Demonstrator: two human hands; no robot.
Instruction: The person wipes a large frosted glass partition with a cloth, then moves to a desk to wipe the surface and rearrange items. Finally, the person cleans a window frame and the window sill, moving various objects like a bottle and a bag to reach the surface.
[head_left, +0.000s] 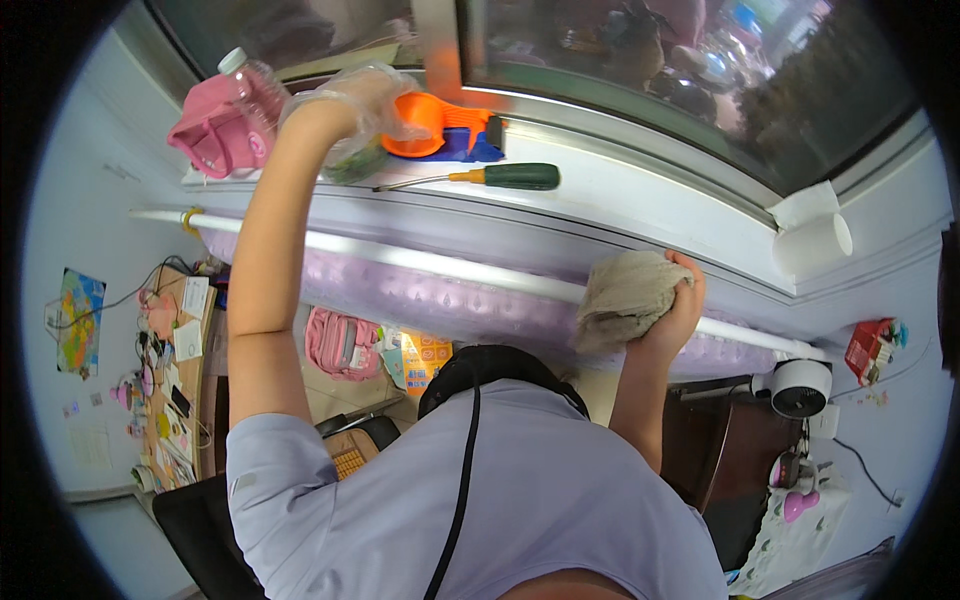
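Observation:
My left hand (373, 91) reaches over the windowsill at the upper left, with clear plastic film around its wrist and fingers. Its fingertips are blurred by the film, beside an orange plastic piece (415, 124) with a round ring. Whether they grip anything cannot be seen. Below that hand sits a greenish clear container (355, 162), partly covered. A screwdriver (517, 176) with a dark green and yellow handle lies along the sill's front edge. In my right hand (684, 304) is a crumpled grey cloth (628, 296), held above the white curtain rod (442, 264).
A pink bag (217, 127) and a clear plastic bottle (253, 86) stand left on the sill. A white paper roll (814, 244) is at its right end. Under the rod hangs a lilac curtain (450, 292). A small fan (800, 390) is at the right, a cluttered desk (180, 322) at the left.

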